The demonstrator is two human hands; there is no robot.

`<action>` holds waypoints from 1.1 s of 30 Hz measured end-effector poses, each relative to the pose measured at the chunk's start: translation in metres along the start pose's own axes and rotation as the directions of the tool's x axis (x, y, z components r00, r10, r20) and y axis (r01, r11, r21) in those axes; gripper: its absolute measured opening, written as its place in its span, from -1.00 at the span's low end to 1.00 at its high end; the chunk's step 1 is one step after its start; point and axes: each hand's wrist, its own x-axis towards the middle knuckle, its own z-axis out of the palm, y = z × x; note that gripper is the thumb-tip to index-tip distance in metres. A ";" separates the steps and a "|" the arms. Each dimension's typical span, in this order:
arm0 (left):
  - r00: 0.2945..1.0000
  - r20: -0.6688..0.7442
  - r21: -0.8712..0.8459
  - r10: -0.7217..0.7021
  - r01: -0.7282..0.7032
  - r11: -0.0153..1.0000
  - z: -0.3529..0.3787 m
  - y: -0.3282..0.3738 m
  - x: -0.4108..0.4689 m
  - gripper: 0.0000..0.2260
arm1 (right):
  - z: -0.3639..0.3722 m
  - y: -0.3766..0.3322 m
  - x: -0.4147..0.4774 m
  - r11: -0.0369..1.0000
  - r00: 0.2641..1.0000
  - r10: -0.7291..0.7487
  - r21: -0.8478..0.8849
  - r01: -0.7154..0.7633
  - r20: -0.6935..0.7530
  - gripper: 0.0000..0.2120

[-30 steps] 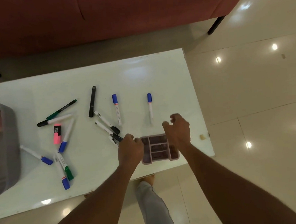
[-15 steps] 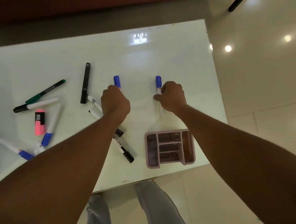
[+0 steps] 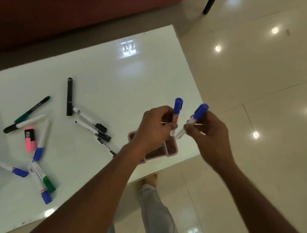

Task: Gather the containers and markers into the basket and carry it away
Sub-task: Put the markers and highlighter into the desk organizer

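The left hand (image 3: 154, 129) grips one blue-capped marker (image 3: 177, 109), and the right hand (image 3: 211, 136) pinches another (image 3: 194, 119), both above the pink divided container (image 3: 171, 148) at the near right table corner. About ten markers are left on the glossy white table (image 3: 110, 79) (no basket is visible here). The task looks barely started. Shiny cream floor tiles (image 3: 255, 72) lie to the right.

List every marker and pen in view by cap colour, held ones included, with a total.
blue-capped markers: 5, one each in the left hand and right hand
black-capped markers: 4
all-black marker: 1
green pen: 1
green-capped marker: 1
pink highlighter: 1
Total: 13
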 end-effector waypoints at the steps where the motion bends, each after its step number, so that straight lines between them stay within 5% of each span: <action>1: 1.000 0.029 0.041 0.008 -0.009 0.999 0.002 0.001 -0.001 -0.80 | 0.004 0.008 -0.012 1.000 0.998 0.004 0.013 -0.003 -0.066 -0.87; 7: 0.996 0.073 0.221 0.042 -0.057 0.974 -0.006 -0.006 0.003 -0.80 | 0.044 0.024 -0.034 0.990 0.980 -0.049 0.124 0.074 -0.195 -0.91; 15: 0.998 0.067 0.254 -0.004 -0.013 0.967 -0.001 -0.038 0.018 -0.68 | 0.077 0.043 -0.007 0.973 0.992 -0.068 -0.226 0.043 -0.106 -0.76; 26: 0.997 0.070 0.219 0.046 -0.060 0.974 -0.010 -0.045 0.013 -0.70 | 0.080 0.050 -0.007 0.964 0.984 -0.074 -0.263 0.029 -0.161 -0.67; 33: 0.991 -0.120 0.216 0.057 -0.030 0.976 -0.022 -0.079 -0.015 -0.69 | 0.079 0.057 -0.021 0.969 0.958 -0.115 -0.242 0.050 -0.264 -0.69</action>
